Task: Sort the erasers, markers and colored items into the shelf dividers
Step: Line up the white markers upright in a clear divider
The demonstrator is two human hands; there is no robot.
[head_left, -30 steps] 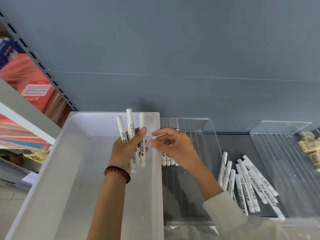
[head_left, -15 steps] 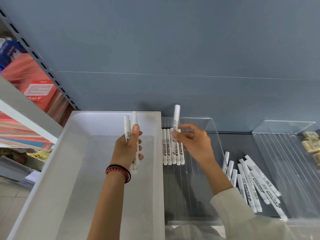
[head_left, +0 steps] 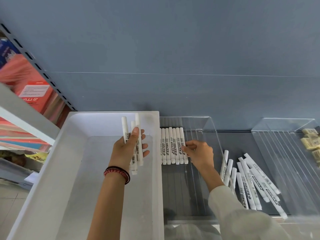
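Left hand (head_left: 128,149) grips three markers (head_left: 124,126) over the bin (head_left: 69,153); right hand (head_left: 199,153) is at the sorted row (head_left: 173,148).
The held markers are smooth white plastic cylinders with black print and a barcode, upright in my curled fingers and thumb above the matte white rectangular bin. A red bead bracelet (head_left: 117,172) sits on that wrist. The row of seven like markers lies side by side, touching, at the back of the clear ribbed acrylic divider (head_left: 213,130), just beside the bin wall. My right fingertips curl against the rightmost marker in the row; I cannot tell whether they pinch or only push it. The divider's glossy right wall stands between this hand and a loose pile (head_left: 251,184) of markers on the dark shelf. Pale yellow block erasers (head_left: 310,141) lie at far right. Red packs (head_left: 34,94) lean on the left shelf.
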